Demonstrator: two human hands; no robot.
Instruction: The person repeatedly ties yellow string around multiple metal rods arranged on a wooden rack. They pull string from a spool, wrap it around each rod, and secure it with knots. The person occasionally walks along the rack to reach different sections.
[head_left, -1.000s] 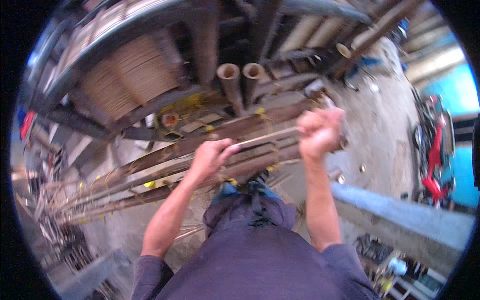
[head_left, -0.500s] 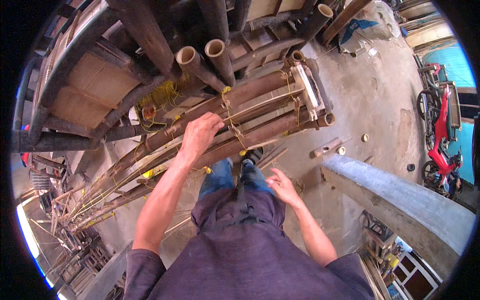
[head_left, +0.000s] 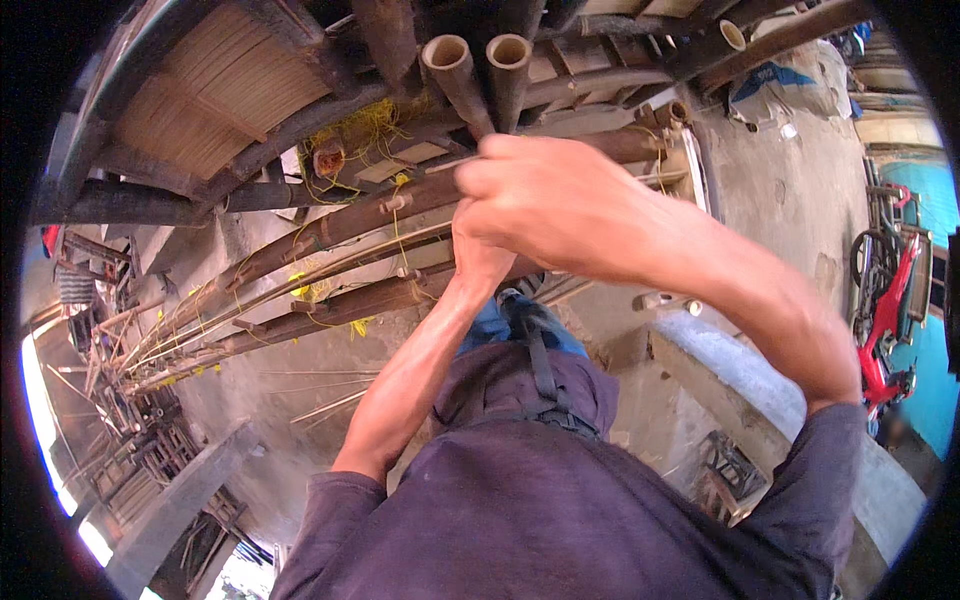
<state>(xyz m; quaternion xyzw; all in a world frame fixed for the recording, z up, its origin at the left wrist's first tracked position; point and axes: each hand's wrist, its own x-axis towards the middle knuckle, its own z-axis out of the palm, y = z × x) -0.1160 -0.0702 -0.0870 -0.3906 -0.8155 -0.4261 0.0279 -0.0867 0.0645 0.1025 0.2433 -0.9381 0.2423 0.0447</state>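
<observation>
Concrete floor [head_left: 785,215] spreads around the long bamboo frame [head_left: 345,221], which lies beneath my hands. My right grip [head_left: 545,195] is curled tight, overlapping my left grip [head_left: 483,250], whose fingers are mostly hidden; I cannot tell what either holds. Yellow ties [head_left: 360,326] already sit along the frame, with thin strips [head_left: 372,253] between its poles; how much is left, I cannot judge.
</observation>
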